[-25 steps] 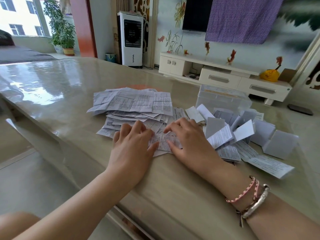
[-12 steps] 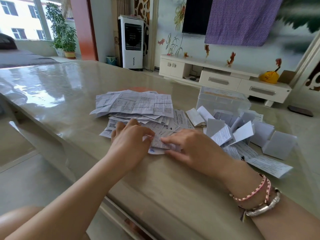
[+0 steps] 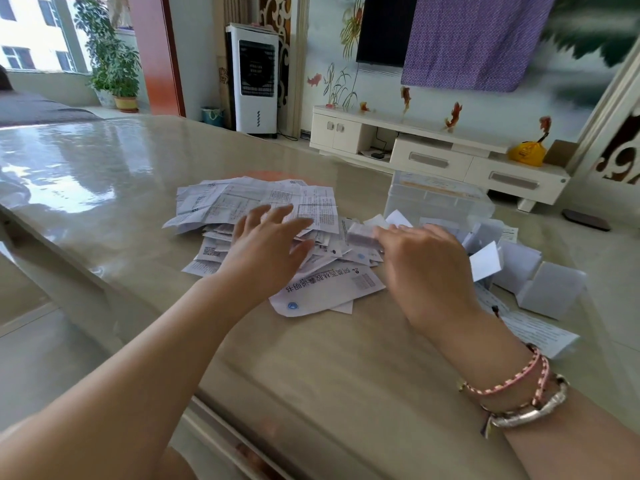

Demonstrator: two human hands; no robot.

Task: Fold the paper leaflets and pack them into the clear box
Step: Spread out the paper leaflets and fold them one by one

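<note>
Small folded leaflet (image 3: pixel 362 234) pinched in right hand (image 3: pixel 426 268), probably heading to folded pile (image 3: pixel 540 282) beside the clear box (image 3: pixel 440 202). Left hand (image 3: pixel 266 251) flat, fingers spread, over unfolded stack (image 3: pixel 256 202), likely for next sheet. All on worktop (image 3: pixel 329 358).

I'm looking into a home's living room. Across from the glossy table (image 3: pixel 104 174) I see a low white TV cabinet (image 3: pixel 440 147) under a wall-mounted television (image 3: pixel 382 29) half draped in purple cloth (image 3: pixel 474 39), against a wall painted with fish and flowers. A standing air cooler (image 3: pixel 255 77) and a potted plant (image 3: pixel 110 64) by the window complete it.
</note>
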